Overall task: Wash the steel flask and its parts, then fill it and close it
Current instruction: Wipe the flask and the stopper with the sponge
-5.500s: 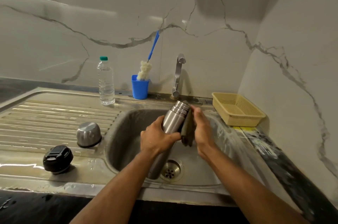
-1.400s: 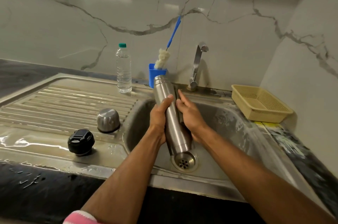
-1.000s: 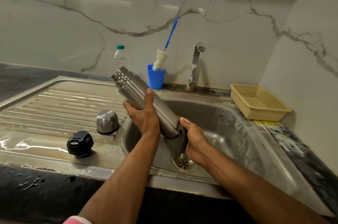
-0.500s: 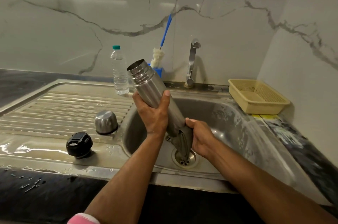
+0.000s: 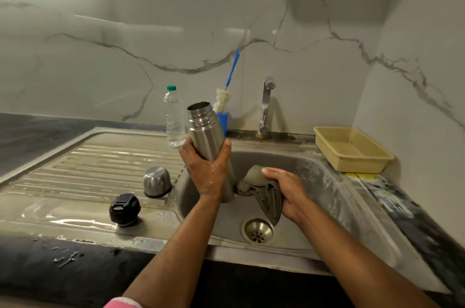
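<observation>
The open steel flask (image 5: 205, 131) stands nearly upright over the left side of the sink basin (image 5: 322, 182), mouth up. My left hand (image 5: 206, 172) grips its middle. Just right of the flask's base, my right hand (image 5: 286, 192) holds a grey-green cloth (image 5: 261, 189) that hangs down above the drain (image 5: 257, 231). The steel cup lid (image 5: 156, 181) sits upside down on the ribbed drainboard (image 5: 88, 169). In front of the cup lid lies the black stopper (image 5: 124, 209).
A plastic water bottle (image 5: 173, 116) stands at the back of the drainboard. Behind the flask is a blue cup (image 5: 223, 119) with a bottle brush (image 5: 225, 96). The tap (image 5: 265, 106) rises behind the basin and shows no water running. A beige basket (image 5: 352, 149) sits at right.
The flask has swung from tilted left to nearly upright. My right hand has drawn the cloth off the flask's base, a little to the right.
</observation>
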